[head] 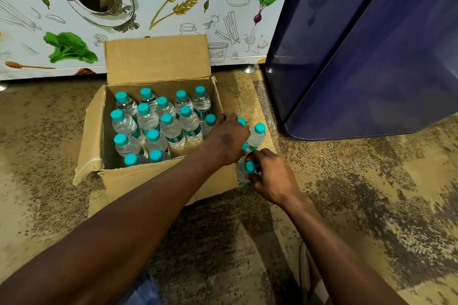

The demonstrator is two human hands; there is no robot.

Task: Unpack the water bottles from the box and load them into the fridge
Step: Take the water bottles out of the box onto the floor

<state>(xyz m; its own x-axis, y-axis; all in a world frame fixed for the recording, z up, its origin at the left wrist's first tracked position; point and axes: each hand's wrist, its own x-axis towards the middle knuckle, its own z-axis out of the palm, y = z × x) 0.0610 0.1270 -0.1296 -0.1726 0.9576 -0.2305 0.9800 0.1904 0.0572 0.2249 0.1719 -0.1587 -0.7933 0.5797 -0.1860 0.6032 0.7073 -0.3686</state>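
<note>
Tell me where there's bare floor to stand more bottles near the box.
Free: the floor between the box and the fridge, beyond the bottles outside the box; also the floor left of the box's side flap. Crowded: the box's right edge, where both hands work.

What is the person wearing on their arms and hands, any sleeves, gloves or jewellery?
Nothing shows on either arm. The left hand and right hand are bare, with no gloves, rings or watch visible. Both forearms are uncovered right to the bottom edge of the head view, so no sleeve is in sight. Only a patch of blue denim-like fabric shows beneath the left arm, probably trousers.
</note>
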